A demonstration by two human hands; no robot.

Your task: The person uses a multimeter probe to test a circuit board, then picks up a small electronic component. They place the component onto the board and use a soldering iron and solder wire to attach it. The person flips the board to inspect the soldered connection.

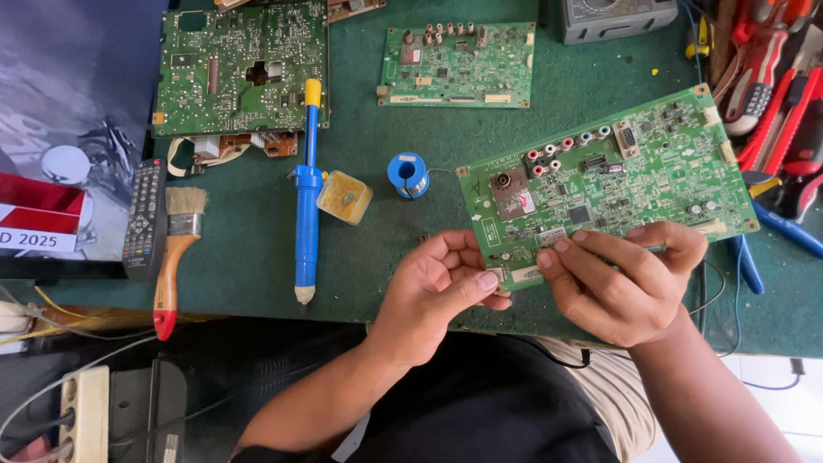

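Observation:
A green circuit board (634,176) with coloured round sockets lies tilted on the green mat (257,240), right of centre. My left hand (433,296) pinches its near left corner between thumb and fingers. My right hand (621,279) rests on the board's near edge, fingers curled over it and thumb on top; whether something small is in it I cannot tell.
A blue desoldering pump (306,197), a yellow flux tin (345,196) and a blue solder spool (408,174) lie left of the board. Two more green boards (240,64) (457,64) sit at the back. A brush (176,257), a remote (144,219) and red-handled tools (771,94) flank them.

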